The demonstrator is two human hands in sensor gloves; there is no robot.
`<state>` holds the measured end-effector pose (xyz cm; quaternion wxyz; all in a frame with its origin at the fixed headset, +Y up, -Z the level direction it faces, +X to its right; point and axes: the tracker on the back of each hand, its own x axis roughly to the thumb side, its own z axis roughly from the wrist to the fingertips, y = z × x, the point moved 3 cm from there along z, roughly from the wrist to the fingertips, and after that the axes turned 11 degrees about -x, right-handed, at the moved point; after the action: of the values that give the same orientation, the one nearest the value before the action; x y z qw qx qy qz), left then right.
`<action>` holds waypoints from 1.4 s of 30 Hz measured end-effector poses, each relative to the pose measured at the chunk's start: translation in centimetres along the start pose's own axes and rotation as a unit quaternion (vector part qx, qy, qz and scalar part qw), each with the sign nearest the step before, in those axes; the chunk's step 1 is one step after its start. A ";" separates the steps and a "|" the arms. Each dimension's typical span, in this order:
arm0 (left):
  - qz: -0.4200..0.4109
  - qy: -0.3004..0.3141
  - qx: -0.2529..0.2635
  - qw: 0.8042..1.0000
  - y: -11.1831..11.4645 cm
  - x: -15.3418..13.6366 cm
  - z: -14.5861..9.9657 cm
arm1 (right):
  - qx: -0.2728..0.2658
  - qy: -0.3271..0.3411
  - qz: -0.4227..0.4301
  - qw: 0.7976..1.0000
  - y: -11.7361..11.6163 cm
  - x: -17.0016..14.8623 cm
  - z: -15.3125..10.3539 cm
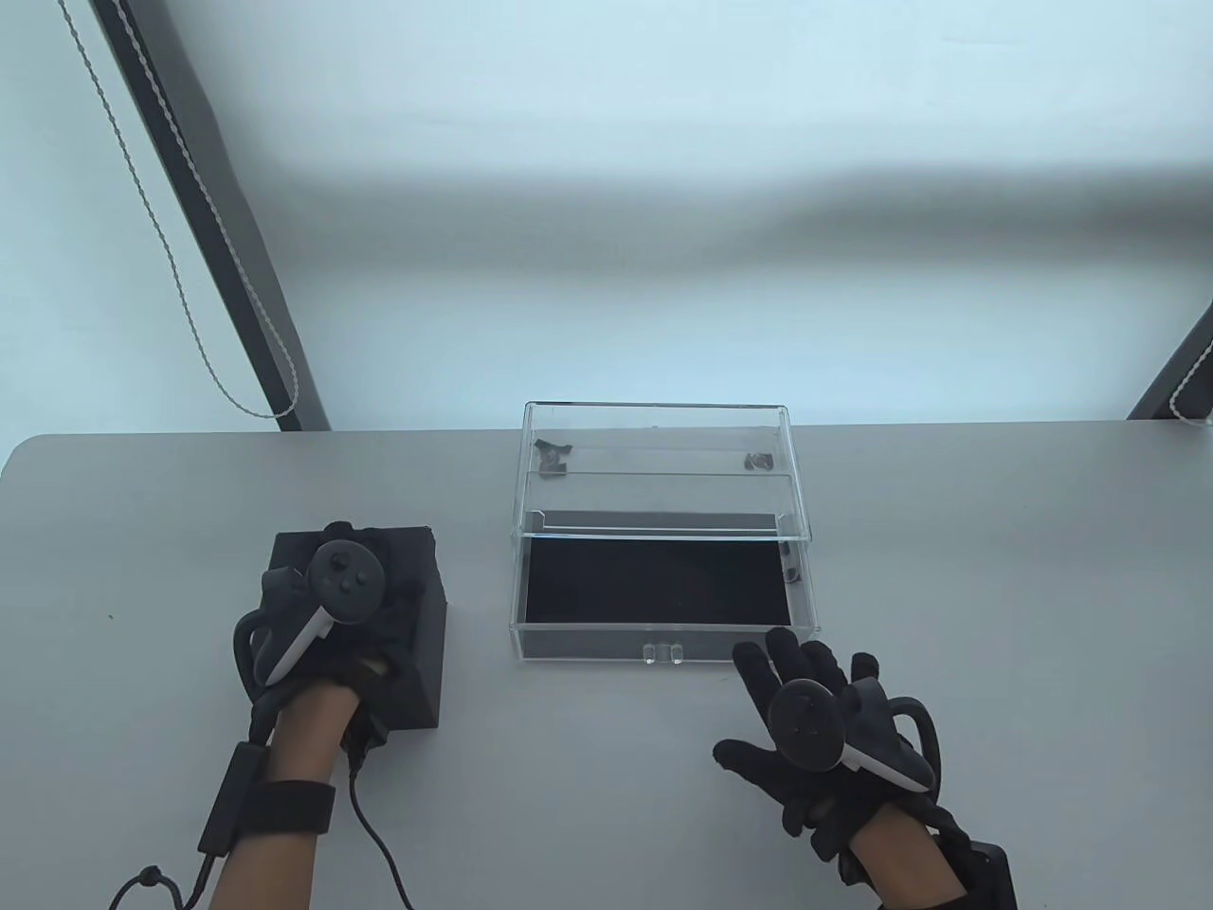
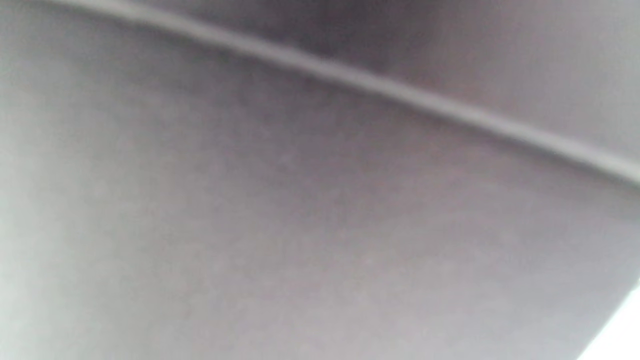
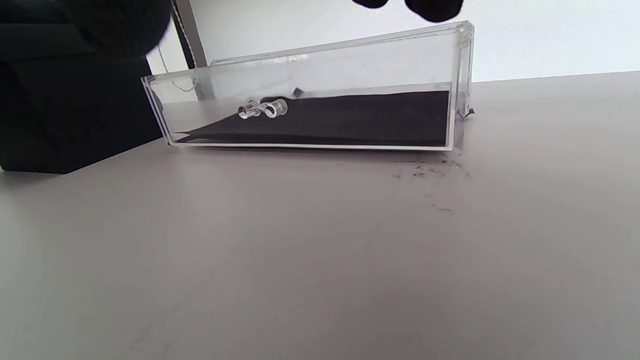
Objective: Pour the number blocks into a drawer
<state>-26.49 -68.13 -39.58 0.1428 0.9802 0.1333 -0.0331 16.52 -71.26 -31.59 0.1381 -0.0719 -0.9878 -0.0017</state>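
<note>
Now left hand (image 1: 322, 616) rests on top of black box (image 1: 417, 645), near left on table (image 1: 995, 531); fingers hidden, cannot tell if they grip. Right hand (image 1: 815, 720) near right, fingers spread wide, holding nothing. Clear drawer (image 1: 660, 592) pulled out toward near side, black liner inside, between both hands. Number blocks not seen. Left wrist view only gray blur.

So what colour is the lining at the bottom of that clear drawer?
Black. The lining covers the floor of the clear drawer; the table view shows it best.
</note>
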 end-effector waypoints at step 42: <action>0.023 0.058 0.000 0.998 6.9 13.0 -10.4 | 0.002 -0.008 -0.009 1.000 -0.4 0.3 0.0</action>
<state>-11.89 -68.20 -29.12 0.1358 0.9832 0.1190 0.0274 16.19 -71.60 -31.53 0.1299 -0.0632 -0.9895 -0.0003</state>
